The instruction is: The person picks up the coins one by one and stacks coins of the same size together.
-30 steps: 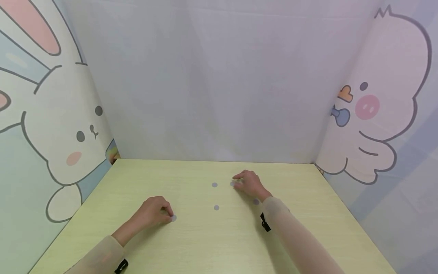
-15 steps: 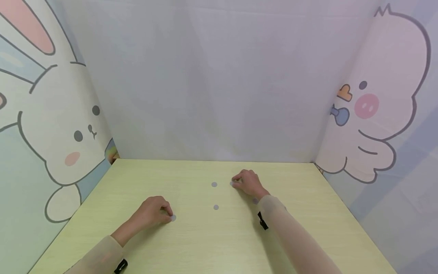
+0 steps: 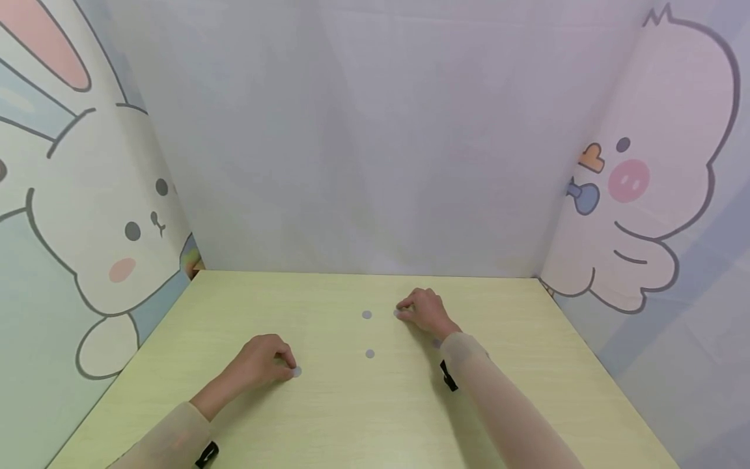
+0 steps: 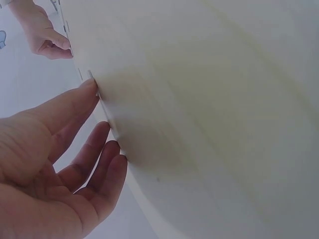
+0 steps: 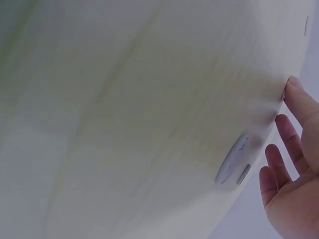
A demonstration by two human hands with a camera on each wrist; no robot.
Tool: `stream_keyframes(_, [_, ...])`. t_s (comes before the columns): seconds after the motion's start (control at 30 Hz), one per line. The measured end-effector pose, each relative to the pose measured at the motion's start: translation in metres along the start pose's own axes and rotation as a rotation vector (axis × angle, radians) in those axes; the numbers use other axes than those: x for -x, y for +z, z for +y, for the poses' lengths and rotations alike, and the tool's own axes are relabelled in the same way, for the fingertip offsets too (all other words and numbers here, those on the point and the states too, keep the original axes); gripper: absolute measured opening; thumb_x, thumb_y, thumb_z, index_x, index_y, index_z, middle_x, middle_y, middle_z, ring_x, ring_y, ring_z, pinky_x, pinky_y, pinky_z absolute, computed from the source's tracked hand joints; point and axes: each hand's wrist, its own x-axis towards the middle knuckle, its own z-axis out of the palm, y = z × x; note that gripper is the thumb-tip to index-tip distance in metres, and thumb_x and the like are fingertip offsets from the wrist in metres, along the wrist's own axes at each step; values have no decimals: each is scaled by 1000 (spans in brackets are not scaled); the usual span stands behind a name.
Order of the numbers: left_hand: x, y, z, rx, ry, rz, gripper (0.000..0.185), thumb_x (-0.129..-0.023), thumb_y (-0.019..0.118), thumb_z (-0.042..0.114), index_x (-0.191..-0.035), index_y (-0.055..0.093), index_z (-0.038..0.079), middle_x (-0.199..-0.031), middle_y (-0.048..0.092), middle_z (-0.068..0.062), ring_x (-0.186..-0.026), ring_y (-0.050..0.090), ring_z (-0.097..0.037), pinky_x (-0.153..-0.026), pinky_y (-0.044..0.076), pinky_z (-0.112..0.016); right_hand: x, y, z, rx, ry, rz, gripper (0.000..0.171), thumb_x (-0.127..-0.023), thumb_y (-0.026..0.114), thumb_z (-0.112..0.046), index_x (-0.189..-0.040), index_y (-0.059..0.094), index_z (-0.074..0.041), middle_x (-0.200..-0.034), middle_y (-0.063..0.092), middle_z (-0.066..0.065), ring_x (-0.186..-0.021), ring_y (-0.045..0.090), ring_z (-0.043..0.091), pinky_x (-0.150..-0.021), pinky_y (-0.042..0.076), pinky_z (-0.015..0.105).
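Note:
Several small silver-grey coins lie flat on the pale wooden table. My left hand pinches the edge of the left coin between thumb and index finger; its other fingertips rest at the tabletop in the left wrist view. Farther back on the right, my right hand has thumb and index finger at another coin, pinching it and mostly covering it in the right wrist view. Just left of that hand is a coin. One more coin lies nearer, between the hands.
Beside my right sleeve lies another coin, partly behind the cuff; a coin in the right wrist view shows faint markings. The yellowish table ends at a grey cloth backdrop, with cartoon-printed cloth on both sides.
My right thumb and index finger have drawn closer together at the coin, and the right forearm has shifted slightly left. My left hand stays at its coin.

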Motion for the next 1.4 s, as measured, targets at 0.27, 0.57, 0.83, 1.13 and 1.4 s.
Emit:
stream_keyframes(0.27, [0, 0, -2, -7, -1, -2, 16, -82, 93, 17, -79, 79, 23, -88, 68, 9, -87, 61, -16, -80, 51, -39, -2, 0, -2, 42, -11, -9, 17, -93, 85, -32, -107, 86, -23, -114, 77, -1, -111, 62, 28, -99, 45, 55])
stream_keyframes(0.57, [-1, 1, -4, -4, 6, -2, 16, -82, 93, 16, -79, 79, 23, -87, 67, 9, -86, 61, -16, -78, 50, -38, -2, -1, -3, 41, -26, -6, 14, -92, 85, -31, -105, 87, -24, -110, 78, -4, -105, 62, 24, -95, 47, 51])
stream_keyframes(0.83, [-1, 1, -3, -12, 6, -1, 15, -82, 93, 18, -79, 79, 23, -86, 67, 9, -84, 60, -15, -77, 50, -37, 0, -4, -5, 63, -57, -11, 16, -91, 86, -28, -106, 86, -21, -109, 78, -2, -104, 62, 24, -95, 47, 51])
stream_keyframes(1.13, [0, 0, 2, -12, 6, 5, 16, -82, 93, 16, -79, 79, 22, -86, 68, 8, -84, 60, -16, -77, 50, -37, 2, -6, -6, 122, -121, -7, 12, -92, 85, -27, -103, 87, -21, -104, 76, -3, -101, 60, 24, -94, 47, 53])
stream_keyframes(1.4, [0, 1, 1, -16, 15, 2, 15, -82, 93, 18, -79, 79, 23, -87, 67, 8, -83, 59, -14, -76, 49, -36, 1, -3, -3, 167, -193, 7, 9, -94, 84, -26, -100, 87, -20, -101, 77, -2, -100, 63, 25, -92, 51, 51])
